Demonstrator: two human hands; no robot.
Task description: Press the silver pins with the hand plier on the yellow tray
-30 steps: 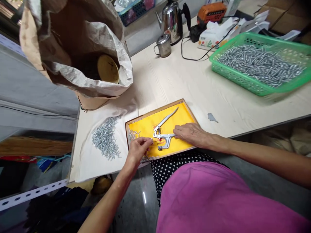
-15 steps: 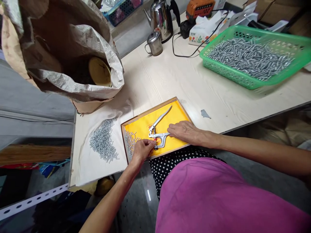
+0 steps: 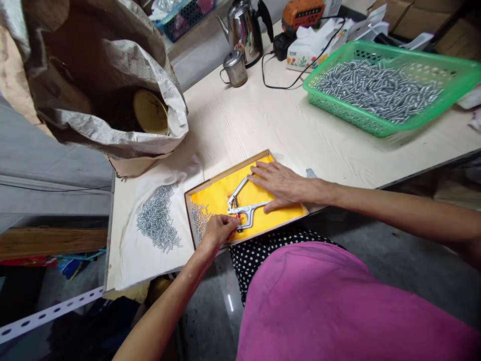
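Silver hand-press pliers (image 3: 248, 209) with a spring and a red part at the jaw lie in a shallow tray (image 3: 214, 181) lined in yellow. My left hand (image 3: 219, 228) is pinched at the jaw, and whatever its fingertips hold is too small to make out. Spread fingers of my right hand (image 3: 281, 185) reach over the end of the upper handle, the thumb by the lower handle's end. Small metal pins (image 3: 200, 216) lie loose in the tray's left end, next to my left hand.
More metal pins (image 3: 160, 220) are heaped on a white cloth (image 3: 128, 255) at left. Behind stands a large open sack (image 3: 150, 145) with a yellow container inside. A green basket (image 3: 345, 118) of metal pieces is at right; a kettle (image 3: 246, 30) and lidded cup (image 3: 235, 70) stand behind.
My right hand has opened from around the lower handle's end and moved up, its fingers now over the upper handle. My left hand stays at the jaw.
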